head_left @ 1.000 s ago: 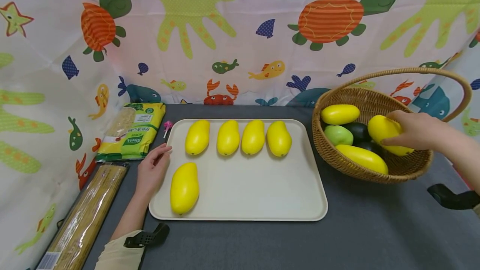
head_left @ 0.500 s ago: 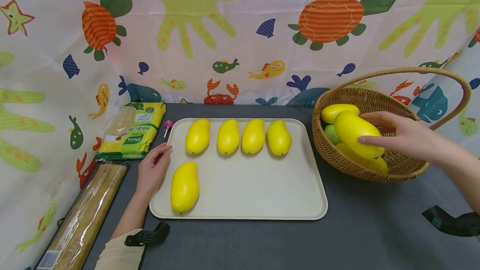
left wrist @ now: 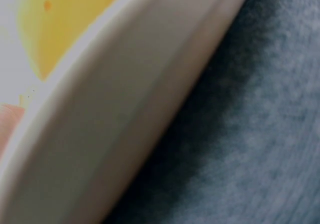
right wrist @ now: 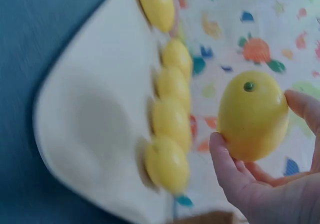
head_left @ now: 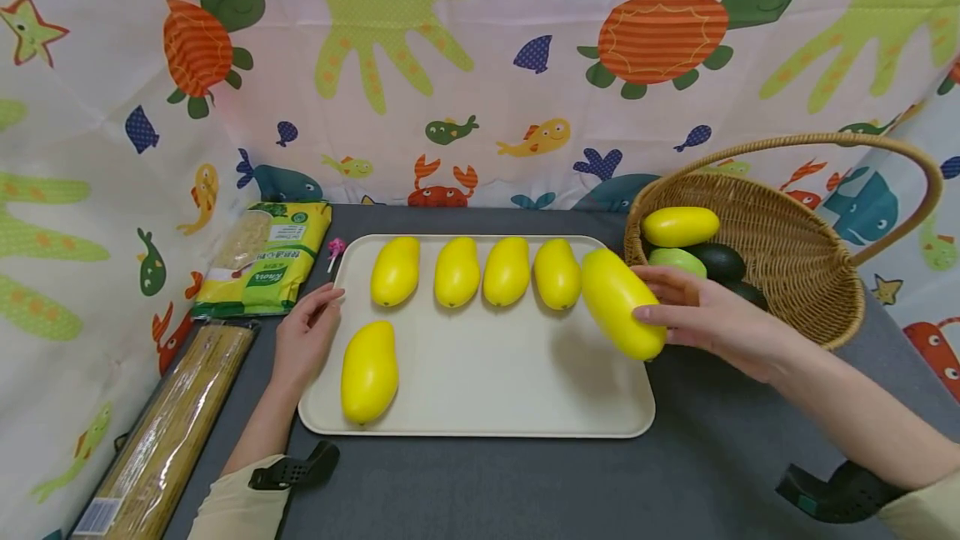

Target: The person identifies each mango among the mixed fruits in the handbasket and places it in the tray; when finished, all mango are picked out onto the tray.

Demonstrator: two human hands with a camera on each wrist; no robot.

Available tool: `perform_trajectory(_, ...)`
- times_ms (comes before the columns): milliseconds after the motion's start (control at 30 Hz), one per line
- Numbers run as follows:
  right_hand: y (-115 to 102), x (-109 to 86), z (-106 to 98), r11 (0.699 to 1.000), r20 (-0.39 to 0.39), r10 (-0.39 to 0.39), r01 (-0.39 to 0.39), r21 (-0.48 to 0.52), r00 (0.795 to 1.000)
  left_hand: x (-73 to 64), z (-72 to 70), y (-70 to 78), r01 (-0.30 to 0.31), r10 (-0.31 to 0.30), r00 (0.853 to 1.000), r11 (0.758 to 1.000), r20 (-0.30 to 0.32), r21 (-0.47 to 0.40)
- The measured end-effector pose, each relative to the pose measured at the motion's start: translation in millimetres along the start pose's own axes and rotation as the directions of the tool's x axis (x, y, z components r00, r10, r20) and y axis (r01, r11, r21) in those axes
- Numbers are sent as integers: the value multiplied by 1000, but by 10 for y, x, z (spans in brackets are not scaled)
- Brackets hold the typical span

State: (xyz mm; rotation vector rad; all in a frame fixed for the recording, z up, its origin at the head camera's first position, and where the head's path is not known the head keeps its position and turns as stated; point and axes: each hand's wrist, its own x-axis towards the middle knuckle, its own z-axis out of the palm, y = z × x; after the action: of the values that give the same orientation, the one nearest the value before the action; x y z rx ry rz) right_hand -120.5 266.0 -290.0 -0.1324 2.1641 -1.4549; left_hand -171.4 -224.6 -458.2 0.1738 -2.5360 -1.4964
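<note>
My right hand (head_left: 701,315) pinches a large yellow mango (head_left: 621,304) between thumb and fingers, holding it over the right side of the cream tray (head_left: 487,382). In the right wrist view the mango (right wrist: 253,116) shows a small green stem dot. Along the tray's back edge stand several smaller yellow mangoes (head_left: 457,273) in a row. Another mango (head_left: 370,373) lies at the tray's front left. My left hand (head_left: 306,340) rests against the tray's left rim with fingers loosely bent; in the left wrist view only a fingertip (left wrist: 9,124) shows beyond the rim.
On the right stands a wicker basket (head_left: 817,273) with a tall handle, holding a yellow fruit (head_left: 680,227), a green one (head_left: 677,261) and dark ones (head_left: 716,261). Left lie a yellow food packet (head_left: 262,261), a lollipop (head_left: 335,250) and a long noodle packet (head_left: 168,432).
My right hand has lifted the large mango out of the basket and carried it left over the tray. The left hand has stayed at the tray's rim.
</note>
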Motion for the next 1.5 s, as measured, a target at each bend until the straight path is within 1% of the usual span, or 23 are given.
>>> perform_trajectory(67,21,57,136,997,30,11,-14,74,999,0,1,1,-12,12,1000,1000,0,0)
perform_trajectory(133,49,115,268,992,52,22,-28,121,998,1,-1,6,-17,17,1000,1000,3,-3)
perform_trajectory(267,106,245,524,987,67,55,-64,145,996,5,0,17,-14,14,1000,1000,4,-12)
perform_trajectory(433,180,414,827,995,40,38,-42,93,998,6,-8,32,-3,3,1000,1000,6,-11)
perform_trajectory(600,235,570,1128,1000,-32,-5,5,-4,999,9,-4,36,0,0,1000,1000,7,-15)
perform_trajectory(733,267,689,1361,997,-83,-40,34,-74,996,8,11,44,4,-4,1000,1000,5,-22)
perform_trajectory(800,283,737,1452,993,-96,-70,60,-102,993,9,21,34,5,-5,1000,1000,3,-27)
perform_trajectory(933,307,817,1577,980,-115,-139,120,-159,984,14,22,18,-5,5,1000,1000,2,-31)
perform_trajectory(1067,309,878,1662,962,-113,-196,169,-213,974,22,13,11,-11,11,1000,1000,2,-24)
perform_trajectory(1233,284,940,1756,930,-118,-267,224,-291,956,17,6,16,-5,5,1000,1000,2,-28)
perform_trajectory(1400,264,998,1833,909,-120,-307,253,-330,944,14,1,18,6,-6,1000,1000,-2,-27)
perform_trajectory(1500,262,1020,1868,898,-114,-317,259,-357,942,11,0,19,13,-13,1000,1000,-2,-20)
